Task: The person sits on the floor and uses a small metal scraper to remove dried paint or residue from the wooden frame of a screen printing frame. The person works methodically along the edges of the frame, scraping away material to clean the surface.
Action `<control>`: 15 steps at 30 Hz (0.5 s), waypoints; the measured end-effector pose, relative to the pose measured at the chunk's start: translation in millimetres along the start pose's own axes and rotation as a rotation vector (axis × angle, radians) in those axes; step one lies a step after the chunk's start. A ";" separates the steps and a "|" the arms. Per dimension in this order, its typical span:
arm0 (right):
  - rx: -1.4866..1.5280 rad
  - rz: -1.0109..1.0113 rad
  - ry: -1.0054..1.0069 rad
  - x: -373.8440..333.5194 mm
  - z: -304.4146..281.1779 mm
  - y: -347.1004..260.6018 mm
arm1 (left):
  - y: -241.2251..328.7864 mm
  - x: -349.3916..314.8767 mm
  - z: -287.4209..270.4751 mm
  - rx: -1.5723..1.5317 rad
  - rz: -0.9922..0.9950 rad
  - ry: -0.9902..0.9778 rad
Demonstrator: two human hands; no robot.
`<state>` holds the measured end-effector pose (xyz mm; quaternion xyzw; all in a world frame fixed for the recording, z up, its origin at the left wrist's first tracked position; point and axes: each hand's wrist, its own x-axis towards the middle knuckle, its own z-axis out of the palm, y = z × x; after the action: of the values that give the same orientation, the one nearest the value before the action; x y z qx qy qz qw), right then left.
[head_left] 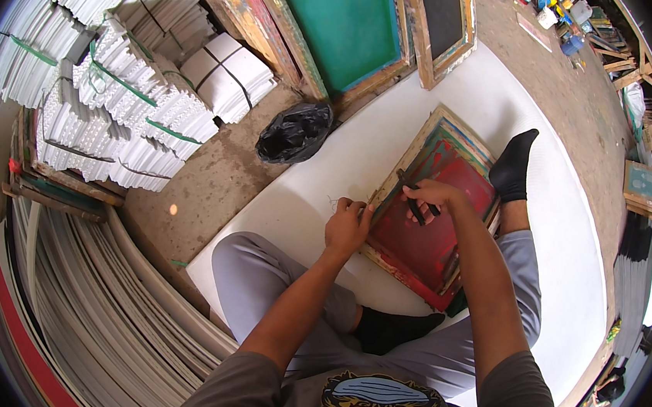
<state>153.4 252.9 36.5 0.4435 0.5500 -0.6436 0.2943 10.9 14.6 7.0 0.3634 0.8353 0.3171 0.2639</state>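
A wooden screen-printing frame (435,275) with red-stained mesh lies tilted between my legs on a white sheet. Its wood is worn and smeared with green, blue and red paint. My right hand (428,197) is closed around dark-handled pliers (418,212) above the mesh. Their jaws meet the upper left rail of the frame. At that same rail, my left hand (349,226) grips the edge with bent fingers. Fine loose threads (335,202) stick out beside the left fingertips. Whether those fingers also pinch a thread is too small to tell.
A black plastic bag (294,132) stands open beyond the white sheet (298,198). Behind it lean a green-mesh frame (342,28) and a dark-mesh frame (442,7). Strapped white stacks (126,89) fill the far left; long curved sheets (108,284) stand nearer. Paint containers (545,6) clutter the far right.
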 end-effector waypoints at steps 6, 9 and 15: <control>-0.049 0.021 0.030 4.1 -6.3 -4.1 | -2.9 0.8 2.5 0.000 0.003 0.003; -0.066 0.015 0.043 3.4 -4.3 -6.1 | -2.1 0.4 1.3 -0.005 0.000 0.007; 0.069 -0.048 0.075 12.9 -1.7 9.5 | 0.5 0.5 1.0 -0.002 0.022 0.000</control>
<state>156.5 253.8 20.7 0.4639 0.5485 -0.6519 0.2428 11.5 15.6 6.6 0.3721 0.8312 0.3207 0.2605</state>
